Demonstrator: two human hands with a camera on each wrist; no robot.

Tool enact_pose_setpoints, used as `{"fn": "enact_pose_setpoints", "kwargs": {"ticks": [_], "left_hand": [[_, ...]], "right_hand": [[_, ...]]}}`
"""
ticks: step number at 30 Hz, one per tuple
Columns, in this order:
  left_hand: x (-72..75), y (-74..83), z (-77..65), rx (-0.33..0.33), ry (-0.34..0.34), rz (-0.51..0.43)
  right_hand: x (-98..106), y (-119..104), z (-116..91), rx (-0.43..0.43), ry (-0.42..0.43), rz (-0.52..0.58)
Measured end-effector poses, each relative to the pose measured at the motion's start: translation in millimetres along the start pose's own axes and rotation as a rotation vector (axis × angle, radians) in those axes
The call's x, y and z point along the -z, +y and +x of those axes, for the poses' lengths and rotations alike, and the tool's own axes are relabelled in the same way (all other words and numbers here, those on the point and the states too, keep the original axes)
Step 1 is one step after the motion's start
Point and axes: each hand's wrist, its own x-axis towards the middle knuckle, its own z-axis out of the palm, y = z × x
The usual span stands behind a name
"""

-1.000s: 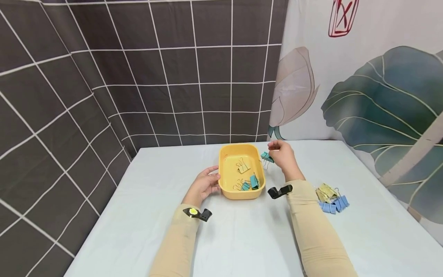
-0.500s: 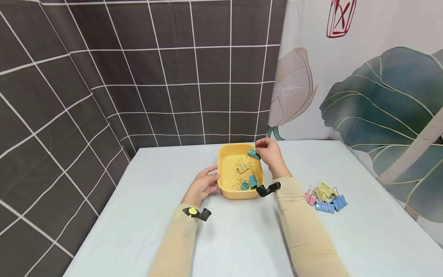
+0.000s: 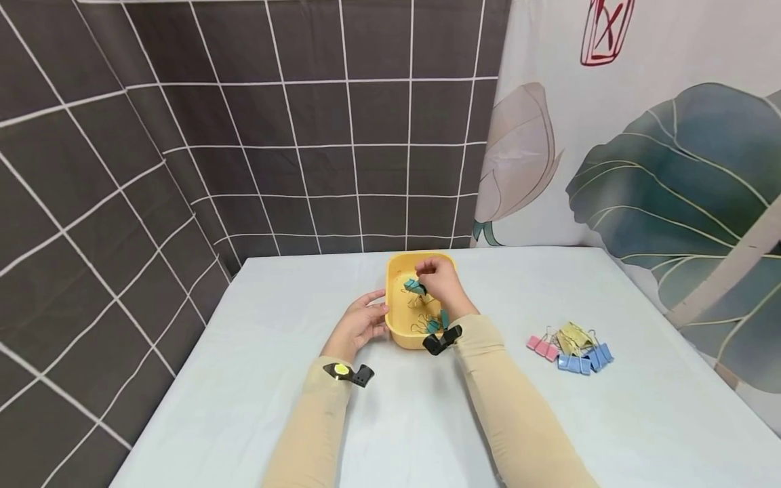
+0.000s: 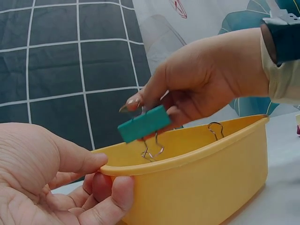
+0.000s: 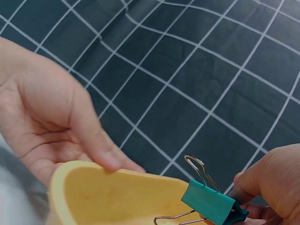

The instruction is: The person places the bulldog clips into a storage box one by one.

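Observation:
In the head view my left hand [image 3: 360, 322] grips the left side of a yellow plastic bin [image 3: 404, 339]. The left wrist view shows its thumb [image 4: 84, 159] over the rim and fingers curled against the outer wall. My right hand [image 3: 444, 283] pinches a teal binder clip [image 3: 414, 287] by its end, above the bin's opening. That clip [image 4: 144, 123] has its wire handles hanging down toward the inside. Lower in the bin lie teal binder clips [image 3: 432, 327] and a yellow one, the latter mostly hidden behind the right hand and held clip.
On the white table [image 3: 476, 420], right of the right forearm, sits a group of binder clips: pink [image 3: 543, 348], yellow [image 3: 574, 337] and blue [image 3: 575, 364]. A dark grid-patterned cloth [image 3: 317, 169] hangs behind the table, with a leaf-print cloth [image 3: 659, 169] at the right.
My right hand has carried the teal binder clip leftward from beside the bin to over its inside. The pink clips have come into view behind the moving forearm. My left hand stays on the bin.

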Motion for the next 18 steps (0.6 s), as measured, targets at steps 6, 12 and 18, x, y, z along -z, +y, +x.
{"fn": "enact_pose_setpoints", "kwargs": {"ticks": [6, 12, 18], "left_hand": [[-0.2, 0.3, 0.8, 0.003, -0.001, 0.001], [1.1, 0.3, 1.4, 0.000, -0.007, 0.003], [1.3, -1.1, 2.0, -0.004, 0.000, 0.012]], "right_hand": [[-10.4, 5.4, 0.9, -0.038, -0.034, -0.020], [-18.2, 6.4, 0.8, -0.063, -0.071, -0.047], [-21.6, 10.1, 0.4, -0.044, -0.096, -0.093]]}}
